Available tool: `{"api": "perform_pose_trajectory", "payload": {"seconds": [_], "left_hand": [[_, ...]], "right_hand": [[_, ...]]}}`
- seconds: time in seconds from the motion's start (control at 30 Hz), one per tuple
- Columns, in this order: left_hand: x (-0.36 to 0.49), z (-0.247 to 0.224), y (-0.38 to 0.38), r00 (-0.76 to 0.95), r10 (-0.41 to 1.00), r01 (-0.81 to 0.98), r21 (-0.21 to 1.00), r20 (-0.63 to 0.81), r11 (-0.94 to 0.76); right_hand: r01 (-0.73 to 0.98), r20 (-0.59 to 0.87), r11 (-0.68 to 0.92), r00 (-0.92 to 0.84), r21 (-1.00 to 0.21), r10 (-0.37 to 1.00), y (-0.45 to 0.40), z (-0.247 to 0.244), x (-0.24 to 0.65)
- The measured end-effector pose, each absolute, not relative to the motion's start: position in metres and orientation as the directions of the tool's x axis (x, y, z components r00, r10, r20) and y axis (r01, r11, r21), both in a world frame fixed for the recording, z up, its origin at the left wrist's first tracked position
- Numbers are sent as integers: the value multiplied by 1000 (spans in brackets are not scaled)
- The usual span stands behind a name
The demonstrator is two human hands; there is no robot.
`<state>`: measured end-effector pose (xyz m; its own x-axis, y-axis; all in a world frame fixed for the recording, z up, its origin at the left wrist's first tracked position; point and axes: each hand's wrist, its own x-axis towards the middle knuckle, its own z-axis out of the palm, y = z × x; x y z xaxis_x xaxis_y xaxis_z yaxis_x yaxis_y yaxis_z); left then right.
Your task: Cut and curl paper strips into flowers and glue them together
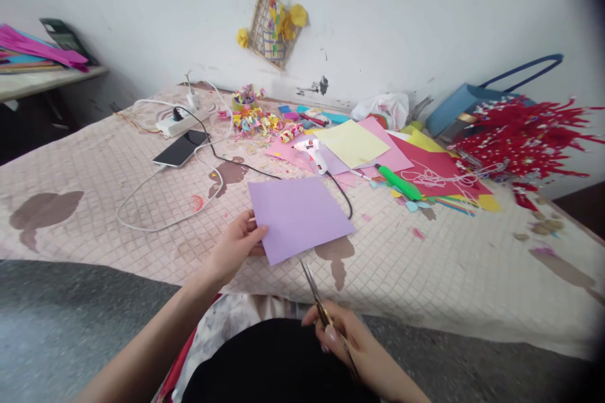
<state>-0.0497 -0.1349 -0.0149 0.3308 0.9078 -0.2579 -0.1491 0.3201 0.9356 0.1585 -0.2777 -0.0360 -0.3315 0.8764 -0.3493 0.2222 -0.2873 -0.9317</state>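
Observation:
A sheet of purple paper (302,217) is held at its left edge by my left hand (241,242), thumb on top and fingers beneath. The sheet is over the near part of the cloth-covered table (406,277). In my right hand (347,340) is a pair of scissors (314,286), gripped near the handles. Their narrow blades point up toward the sheet's near edge, with the tips just short of it and the blades almost together. Behind the sheet a white glue gun (314,154) lies on papers, its black cord running past the sheet's right side.
A phone (181,148) and a power strip (182,121) with looping white cables lie at the left. Paper scraps (258,123), a yellow sheet (352,141), a green pen-like tool (399,182) and white string (435,177) cover the back. Red decorations (515,135) and a blue bag (456,107) are at right.

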Motion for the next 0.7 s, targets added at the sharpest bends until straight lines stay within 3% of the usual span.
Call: {"api": "perform_pose_trajectory", "payload": {"seconds": [0.23, 0.43, 0.7], "left_hand": [[-43, -22, -139, 321, 920, -249, 916, -227, 313], [-40, -21, -145, 311, 926, -260, 919, -212, 298], [-38, -20, -147, 335, 916, -262, 913, -219, 314]], "right_hand": [[213, -353, -298, -307, -931, 884, -269, -32, 146], [117, -379, -361, -244, -925, 893, -262, -24, 130], [113, -382, -367, -194, -923, 903, -259, -25, 126]]}}
